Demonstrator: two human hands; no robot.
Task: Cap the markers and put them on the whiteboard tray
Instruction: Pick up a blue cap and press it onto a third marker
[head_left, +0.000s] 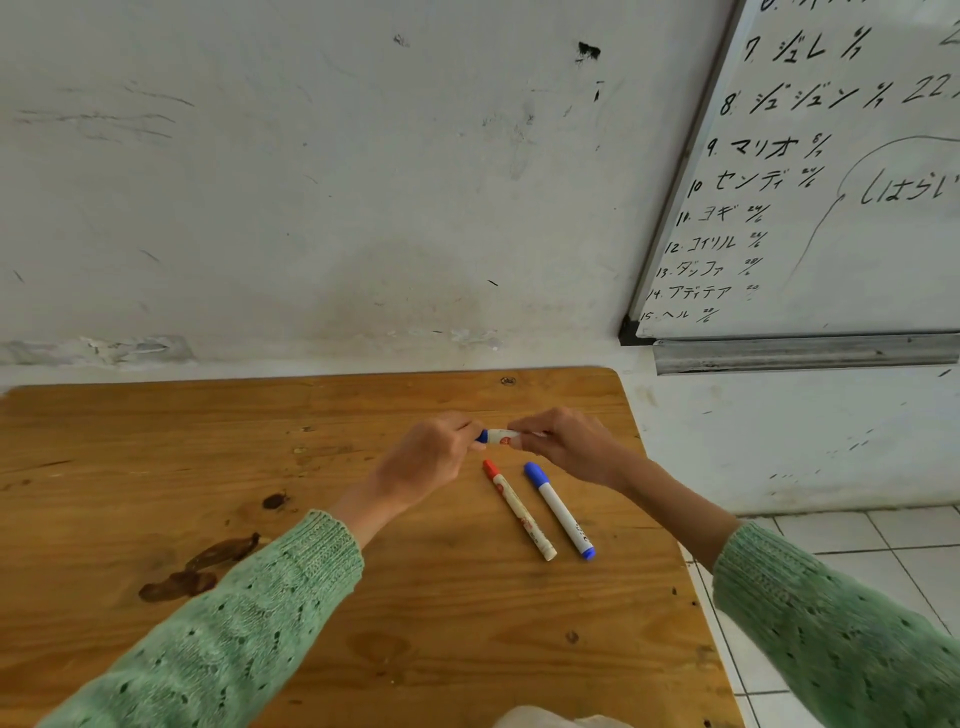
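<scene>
Both hands hold one white marker level above the wooden table. My left hand grips its blue cap end, and my right hand grips the barrel. Whether the cap is fully seated is hidden by the fingers. Below the hands lie two capped markers side by side: a red-capped marker and a blue-capped marker. The metal whiteboard tray runs under the whiteboard at the upper right.
The table's right edge ends near the markers, with a white tiled floor beyond it. A scuffed white wall stands behind the table. Dark stains mark the table's left part.
</scene>
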